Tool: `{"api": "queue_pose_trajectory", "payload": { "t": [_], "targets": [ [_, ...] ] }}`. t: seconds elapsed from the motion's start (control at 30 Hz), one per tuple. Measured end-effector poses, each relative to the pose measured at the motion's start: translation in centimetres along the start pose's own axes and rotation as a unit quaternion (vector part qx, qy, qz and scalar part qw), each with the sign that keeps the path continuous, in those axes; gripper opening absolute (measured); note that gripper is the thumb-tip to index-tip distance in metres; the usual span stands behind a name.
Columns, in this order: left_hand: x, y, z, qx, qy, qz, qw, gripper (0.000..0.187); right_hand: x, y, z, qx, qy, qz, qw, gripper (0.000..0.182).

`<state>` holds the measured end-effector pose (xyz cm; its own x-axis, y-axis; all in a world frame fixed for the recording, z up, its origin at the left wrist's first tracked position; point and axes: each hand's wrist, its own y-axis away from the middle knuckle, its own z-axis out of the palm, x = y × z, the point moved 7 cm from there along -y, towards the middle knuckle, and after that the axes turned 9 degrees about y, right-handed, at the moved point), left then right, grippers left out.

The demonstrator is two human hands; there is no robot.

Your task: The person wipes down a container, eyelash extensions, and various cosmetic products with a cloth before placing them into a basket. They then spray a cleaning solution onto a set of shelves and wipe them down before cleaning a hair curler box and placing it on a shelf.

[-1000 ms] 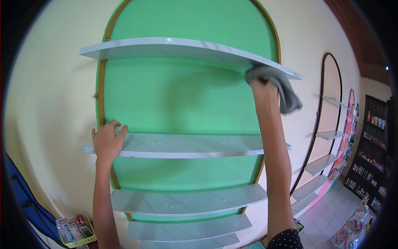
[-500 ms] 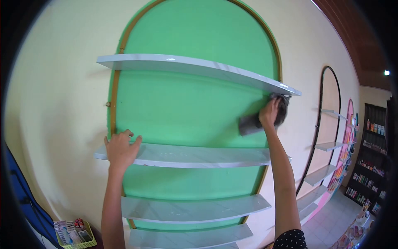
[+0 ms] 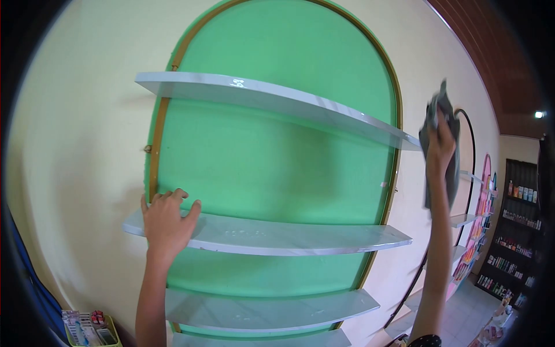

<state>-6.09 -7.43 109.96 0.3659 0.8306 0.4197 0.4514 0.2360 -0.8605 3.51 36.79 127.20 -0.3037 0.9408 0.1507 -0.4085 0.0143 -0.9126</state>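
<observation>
A grey cloth [image 3: 445, 115] is gripped in my right hand [image 3: 441, 144], raised at the right end of the top marbled shelf [image 3: 277, 101]; part of the cloth hangs down behind the wrist. My left hand [image 3: 169, 222] rests on the left end of the second shelf [image 3: 300, 238], fingers spread and holding nothing. Both shelves cross a green arched panel [image 3: 243, 156] with a brown edge. Small whitish marks show on the second shelf's top.
Lower shelves [image 3: 272, 312] continue below. At the bottom left is a yellow basket [image 3: 115, 332] of small items, beside something blue. To the right are another arched shelf unit [image 3: 462, 220] and a dark rack [image 3: 511, 231] of bottles.
My right hand and the cloth have moved right and up, from under the top shelf's right end to beyond it. My left hand stays on the second shelf. The view has shifted slightly.
</observation>
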Motion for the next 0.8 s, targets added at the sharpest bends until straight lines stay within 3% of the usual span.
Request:
{"api": "queue_pose_trajectory", "payload": {
  "t": [0.03,0.07,0.1,0.13,0.17,0.2,0.23,0.27,0.33,0.4,0.43,0.47,0.53,0.67,0.73,0.77,0.8],
  "targets": [
    [0.1,0.0,0.0,0.002,0.011,-0.001,1.000,0.031,1.2,-1.8,1.0,-0.027,-0.065,0.103,0.992,0.035],
    [0.1,0.2,0.0,-0.001,0.014,0.001,1.000,0.031,0.5,-3.6,2.0,-0.078,-0.043,0.150,0.985,0.035],
    [0.2,0.3,-0.1,0.006,0.017,0.002,1.000,0.030,1.5,-5.7,3.5,-0.068,-0.045,0.078,0.994,0.033],
    [0.2,0.1,-0.3,0.017,0.020,0.005,1.000,0.030,2.2,-6.8,5.0,-0.033,-0.013,0.077,0.996,0.033],
    [0.0,0.1,-0.2,0.021,0.019,0.010,1.000,0.030,5.0,-8.1,8.4,-0.163,-0.005,0.128,0.978,0.030],
    [0.0,0.2,-0.2,0.027,0.019,0.013,0.999,0.030,8.2,-9.2,11.5,-0.122,0.058,0.028,0.990,0.031],
    [-0.1,0.2,-0.2,0.036,0.014,0.008,0.999,0.029,12.6,-9.0,15.2,-0.191,0.077,0.111,0.972,0.034],
    [-0.1,-0.1,-0.4,0.045,0.009,0.004,0.999,0.029,17.3,-9.0,19.1,-0.320,0.178,0.158,0.917,0.049],
    [0.6,-0.5,-0.9,0.033,0.008,-0.009,0.999,0.028,14.2,-7.5,20.2,-0.343,0.238,0.247,0.874,0.070],
    [0.8,-0.4,-0.9,0.007,0.001,-0.032,0.999,0.028,17.1,-8.7,23.9,-0.366,0.124,0.322,0.865,0.084],
    [0.9,-0.4,-1.0,0.013,-0.001,-0.026,1.000,0.025,17.2,-10.3,24.7,-0.362,0.069,0.294,0.882,0.088],
    [1.1,-0.2,-1.0,0.023,-0.001,-0.020,1.000,0.023,11.7,-10.9,22.3,-0.355,0.167,0.265,0.881,0.093],
    [1.0,-0.2,-0.7,0.028,0.000,-0.020,0.999,0.023,11.6,-12.3,24.0,-0.210,0.076,0.220,0.950,0.099],
    [0.9,-0.3,-0.8,0.028,-0.001,-0.023,0.999,0.023,12.6,-12.3,24.6,-0.229,0.088,0.152,0.957,0.101],
    [0.9,-0.1,-0.8,0.028,-0.003,-0.024,0.999,0.022,14.9,-11.8,23.8,-0.277,0.148,0.315,0.896,0.097],
    [1.0,-0.1,-0.7,0.030,-0.004,-0.022,0.999,0.022,13.7,-11.7,23.9,-0.340,0.220,0.283,0.869,0.098],
    [1.0,-0.1,-0.6,0.027,-0.004,-0.021,0.999,0.022,13.6,-11.5,23.9,-0.341,0.222,0.285,0.868,0.098]
  ]
}}
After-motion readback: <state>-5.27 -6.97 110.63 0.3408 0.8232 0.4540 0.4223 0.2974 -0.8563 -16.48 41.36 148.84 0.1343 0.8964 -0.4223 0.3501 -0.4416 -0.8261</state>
